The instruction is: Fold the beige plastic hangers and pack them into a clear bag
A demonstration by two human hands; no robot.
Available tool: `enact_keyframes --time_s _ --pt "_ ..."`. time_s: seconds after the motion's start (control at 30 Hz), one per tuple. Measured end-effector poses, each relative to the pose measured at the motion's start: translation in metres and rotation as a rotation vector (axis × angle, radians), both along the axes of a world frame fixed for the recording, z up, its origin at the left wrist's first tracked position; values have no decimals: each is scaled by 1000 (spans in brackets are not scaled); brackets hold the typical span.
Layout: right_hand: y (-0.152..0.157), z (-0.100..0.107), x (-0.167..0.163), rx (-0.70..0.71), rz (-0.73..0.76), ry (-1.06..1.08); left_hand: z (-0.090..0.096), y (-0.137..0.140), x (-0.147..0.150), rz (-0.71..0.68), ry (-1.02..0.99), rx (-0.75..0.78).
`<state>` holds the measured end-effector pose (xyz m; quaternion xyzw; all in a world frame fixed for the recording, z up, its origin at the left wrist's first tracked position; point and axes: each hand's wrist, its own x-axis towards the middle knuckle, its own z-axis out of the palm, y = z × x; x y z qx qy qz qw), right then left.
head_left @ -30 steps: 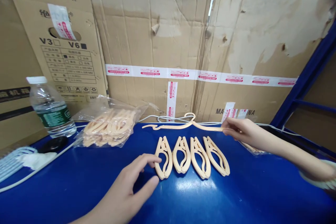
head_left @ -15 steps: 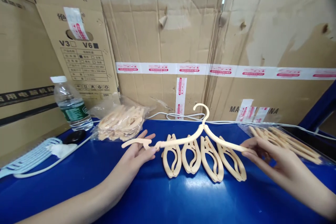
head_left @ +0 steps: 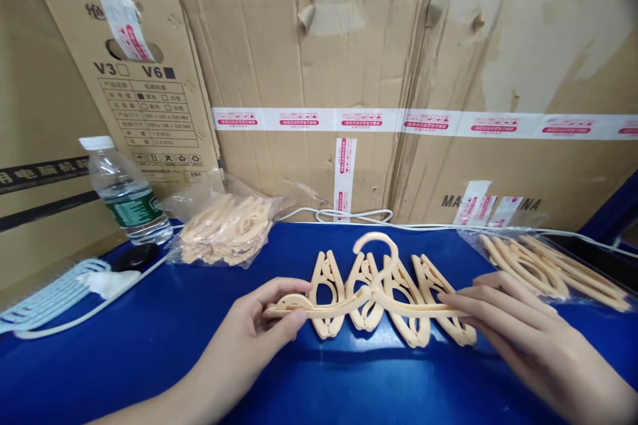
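Between my two hands is a cream folding clothes hanger (head_left: 339,309), its arms spread and its hook pointing up and away. My left hand (head_left: 264,319) pinches the left arm, where the end piece lies folded back along it. My right hand (head_left: 518,325) grips the tip of the right arm; its fingers partly hide that end. Behind and below the held hanger, several folded hangers (head_left: 327,329) of the same kind lie in a row on the blue table (head_left: 319,385).
A clear bag of folded hangers (head_left: 226,226) is at the back left, another bag of hangers (head_left: 548,269) at the right. A water bottle (head_left: 127,192), a black object (head_left: 137,257) and a light-blue slatted item (head_left: 54,292) stand left. A white cable (head_left: 423,226) runs along the cardboard (head_left: 309,73).
The hanger has come down and nearer, its arms now flatter. The left end piece, sticking out before, is folded back along the arm, and my left fingers have closed on it.
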<state>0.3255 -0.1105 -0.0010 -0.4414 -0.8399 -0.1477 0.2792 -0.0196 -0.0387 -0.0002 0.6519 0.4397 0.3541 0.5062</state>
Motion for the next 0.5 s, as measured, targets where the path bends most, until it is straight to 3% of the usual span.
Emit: enact_keyframes --time_s 0.17,0.4,0.5 --pt "-12 -7 10 59 -165 -133 -10 3 3 91 -110 -12" --pt "-23 -5 -5 224 -214 -142 -8 -1 3 95 -151 -59" --pt "-22 -5 -5 229 -220 -89 -9 -1 2 80 -182 -71"
